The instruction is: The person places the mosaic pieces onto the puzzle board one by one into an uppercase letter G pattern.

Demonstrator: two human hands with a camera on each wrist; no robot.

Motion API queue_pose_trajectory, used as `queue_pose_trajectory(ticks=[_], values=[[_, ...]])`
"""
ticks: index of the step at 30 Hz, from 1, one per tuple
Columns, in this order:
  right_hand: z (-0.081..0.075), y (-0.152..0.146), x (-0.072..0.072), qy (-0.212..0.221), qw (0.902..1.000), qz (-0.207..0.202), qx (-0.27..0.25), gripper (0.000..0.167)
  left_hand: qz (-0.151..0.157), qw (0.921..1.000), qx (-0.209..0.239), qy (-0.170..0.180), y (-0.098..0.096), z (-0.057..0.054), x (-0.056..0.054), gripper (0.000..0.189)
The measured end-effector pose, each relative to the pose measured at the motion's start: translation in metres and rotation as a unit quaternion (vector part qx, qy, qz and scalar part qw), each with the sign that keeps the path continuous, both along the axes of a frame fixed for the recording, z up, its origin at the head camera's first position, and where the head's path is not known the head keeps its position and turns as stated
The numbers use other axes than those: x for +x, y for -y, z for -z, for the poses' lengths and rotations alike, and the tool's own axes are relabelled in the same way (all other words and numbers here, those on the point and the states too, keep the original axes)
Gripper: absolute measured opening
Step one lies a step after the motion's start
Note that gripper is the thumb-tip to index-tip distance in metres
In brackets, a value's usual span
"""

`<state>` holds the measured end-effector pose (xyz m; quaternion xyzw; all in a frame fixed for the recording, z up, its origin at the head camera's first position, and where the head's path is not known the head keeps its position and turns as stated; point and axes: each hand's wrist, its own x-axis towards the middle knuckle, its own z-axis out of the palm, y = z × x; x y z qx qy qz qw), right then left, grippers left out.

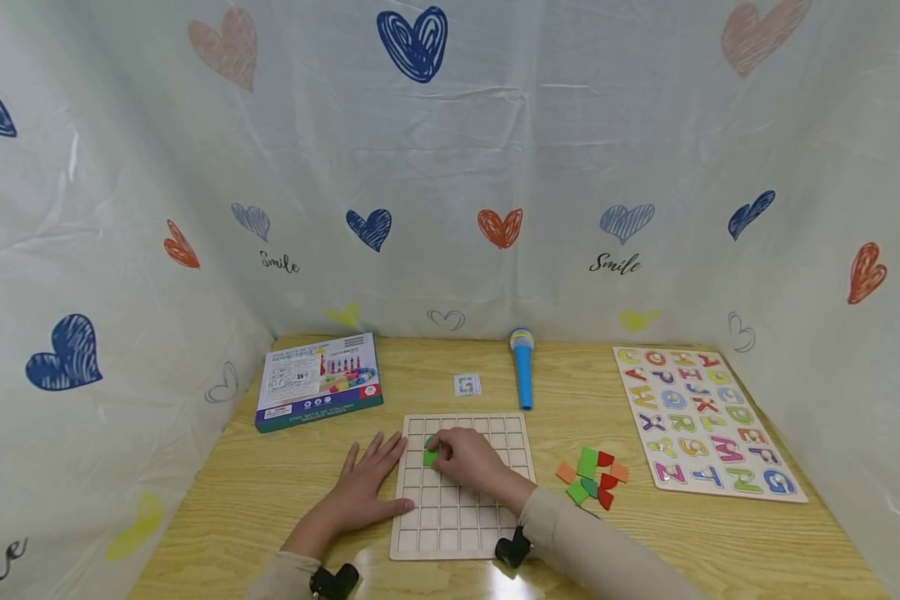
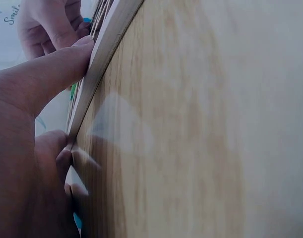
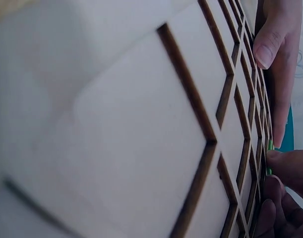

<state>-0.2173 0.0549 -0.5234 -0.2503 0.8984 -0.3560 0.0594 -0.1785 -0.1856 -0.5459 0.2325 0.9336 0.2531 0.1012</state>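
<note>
A wooden grid board (image 1: 461,518) with square recesses lies flat on the table. Over its upper left part, my right hand (image 1: 471,460) has thumb and index finger together at a small dark green tile (image 1: 430,441), mostly hidden by the fingertips. Directly below it, a light green square tile (image 1: 430,458) sits on the grid. My left hand (image 1: 369,487) lies spread along the board's left side. Its thumb (image 2: 72,58) touches the board's edge (image 2: 99,64) in the left wrist view. Green also shows beside the right fingertips in the right wrist view.
Loose red, orange and green tiles (image 1: 588,461) lie right of the board. Beyond them is an alphabet puzzle board (image 1: 663,433). A blue toy microphone (image 1: 523,377) and a small printed card (image 1: 467,384) lie behind the grid, and a flat box (image 1: 318,379) at back left.
</note>
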Motion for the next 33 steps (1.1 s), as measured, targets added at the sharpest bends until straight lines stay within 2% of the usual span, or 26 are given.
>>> queue_pose_trajectory(ticks=[8, 14, 22, 29, 33], values=[[0.0, -0.003, 0.002, 0.011, 0.9999, 0.0, -0.006, 0.018, -0.003, 1.0, -0.002, -0.002, -0.001, 0.0, 0.0, 0.095], [-0.004, -0.018, 0.005, 0.017, 0.9997, -0.004, -0.016, 0.019, -0.008, 1.0, -0.001, 0.001, -0.002, -0.001, 0.001, 0.095], [-0.002, -0.058, 0.006, -0.011, 0.9995, 0.012, -0.028, 0.014, -0.011, 0.9999, -0.007, 0.004, -0.003, -0.003, 0.0, 0.097], [-0.004, -0.103, 0.012, 0.006, 0.9977, 0.062, -0.028, 0.012, -0.01, 0.9999, -0.003, 0.007, -0.003, -0.005, 0.001, 0.097], [-0.003, -0.127, 0.016, -0.003, 0.9963, 0.082, -0.024, 0.013, -0.01, 0.9999, -0.007, 0.007, -0.004, -0.005, 0.001, 0.097]])
